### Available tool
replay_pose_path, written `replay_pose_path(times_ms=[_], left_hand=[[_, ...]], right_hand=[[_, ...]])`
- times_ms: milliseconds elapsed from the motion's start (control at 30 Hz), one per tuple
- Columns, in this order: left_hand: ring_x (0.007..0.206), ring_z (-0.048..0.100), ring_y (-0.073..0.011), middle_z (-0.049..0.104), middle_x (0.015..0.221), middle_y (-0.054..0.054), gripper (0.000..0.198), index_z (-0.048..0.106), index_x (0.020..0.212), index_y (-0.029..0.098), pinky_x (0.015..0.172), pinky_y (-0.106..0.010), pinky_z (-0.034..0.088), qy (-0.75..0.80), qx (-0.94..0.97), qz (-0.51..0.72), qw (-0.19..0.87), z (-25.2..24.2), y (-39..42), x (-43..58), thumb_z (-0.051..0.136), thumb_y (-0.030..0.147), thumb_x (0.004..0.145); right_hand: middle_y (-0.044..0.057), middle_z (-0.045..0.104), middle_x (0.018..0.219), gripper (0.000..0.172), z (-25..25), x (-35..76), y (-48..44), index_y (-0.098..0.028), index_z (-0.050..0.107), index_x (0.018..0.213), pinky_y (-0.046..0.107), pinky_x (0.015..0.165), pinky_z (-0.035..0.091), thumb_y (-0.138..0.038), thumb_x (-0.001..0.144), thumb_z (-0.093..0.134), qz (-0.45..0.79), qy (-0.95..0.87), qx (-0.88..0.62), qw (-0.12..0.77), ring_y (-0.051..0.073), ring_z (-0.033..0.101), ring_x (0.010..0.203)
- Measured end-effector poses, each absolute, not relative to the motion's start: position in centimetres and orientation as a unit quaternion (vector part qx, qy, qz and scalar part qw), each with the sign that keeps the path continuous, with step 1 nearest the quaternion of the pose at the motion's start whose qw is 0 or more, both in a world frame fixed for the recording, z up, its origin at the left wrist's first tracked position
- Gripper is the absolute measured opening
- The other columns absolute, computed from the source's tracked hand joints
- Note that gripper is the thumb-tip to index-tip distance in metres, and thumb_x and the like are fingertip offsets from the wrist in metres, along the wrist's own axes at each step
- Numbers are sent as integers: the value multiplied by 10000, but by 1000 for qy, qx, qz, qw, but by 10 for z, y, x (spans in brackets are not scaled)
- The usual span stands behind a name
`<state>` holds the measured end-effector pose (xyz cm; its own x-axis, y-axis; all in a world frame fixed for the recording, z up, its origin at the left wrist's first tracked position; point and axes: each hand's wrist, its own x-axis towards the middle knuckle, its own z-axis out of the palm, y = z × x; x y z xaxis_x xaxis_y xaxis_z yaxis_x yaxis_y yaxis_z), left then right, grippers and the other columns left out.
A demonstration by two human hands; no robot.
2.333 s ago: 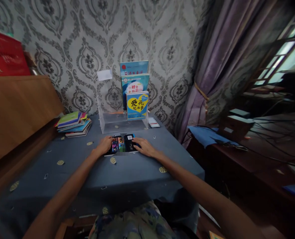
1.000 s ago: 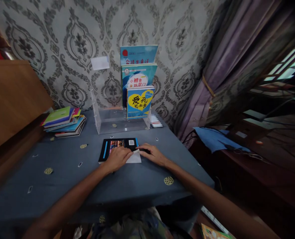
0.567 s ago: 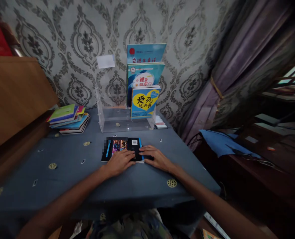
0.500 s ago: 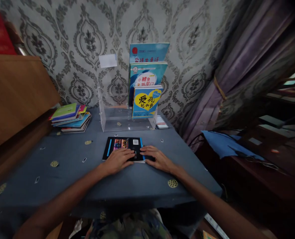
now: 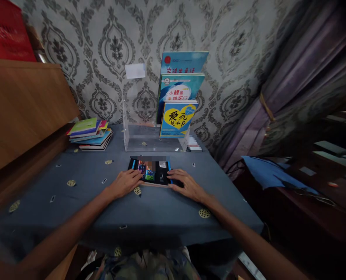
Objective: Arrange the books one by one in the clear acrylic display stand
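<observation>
A black book (image 5: 158, 173) with colourful pictures and a white barcode lies back cover up on the cloth-covered table, its page edges showing along the near side. My left hand (image 5: 125, 183) grips its left end, fingers over the cover and thumb along the near edge. At the right end, my right hand (image 5: 187, 184) has its fingertips on the blue edge and its thumb by the near corner. Behind the book stands a clear acrylic rack (image 5: 145, 144). Several upright books fill the rack's right side, with a blue and yellow book (image 5: 177, 131) in front.
A stack of books (image 5: 93, 137) lies at the back left beside a wooden cabinet (image 5: 24, 105). A white label (image 5: 135, 71) sits on the rack's top left. A purple curtain (image 5: 254, 97) hangs on the right, near a blue cloth (image 5: 269, 173) on dark furniture.
My left hand has slid left across the cover to the book's left end, uncovering the pictures. My right hand stays at the right end. The view has shifted slightly left.
</observation>
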<state>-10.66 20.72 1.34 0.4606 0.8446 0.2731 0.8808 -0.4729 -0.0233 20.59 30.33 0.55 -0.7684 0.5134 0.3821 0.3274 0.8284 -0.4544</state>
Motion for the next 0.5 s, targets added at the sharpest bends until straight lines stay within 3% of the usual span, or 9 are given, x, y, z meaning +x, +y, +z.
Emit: replay_pose_path(times_ms=[133, 300, 500], left_hand=[[957, 665, -204, 729, 1010, -82, 462, 694, 1048, 198, 807, -310, 516, -522, -840, -125, 78, 19, 211, -104, 303, 443, 1074], [896, 669, -188, 741, 951, -67, 488, 709, 961, 197, 788, -296, 500, -543, -827, -122, 79, 28, 216, -101, 286, 408, 1081], [933, 666, -245, 720, 936, -111, 374, 687, 992, 176, 737, -322, 505, -575, -809, -95, 73, 28, 204, -67, 374, 370, 1063]], right_hand=[[130, 697, 1263, 335, 9, 194, 300, -211, 705, 1185, 519, 1055, 466, -428, 941, 633, 153, -931, -244, 225, 298, 606, 1226], [129, 718, 1202, 305, 14, 170, 298, -199, 680, 1227, 476, 984, 480, -337, 964, 611, 114, -944, -241, 197, 294, 636, 1150], [119, 691, 1297, 320, 22, 166, 311, -242, 670, 1285, 490, 1037, 438, -255, 1006, 515, 95, -959, -221, 149, 284, 607, 1236]])
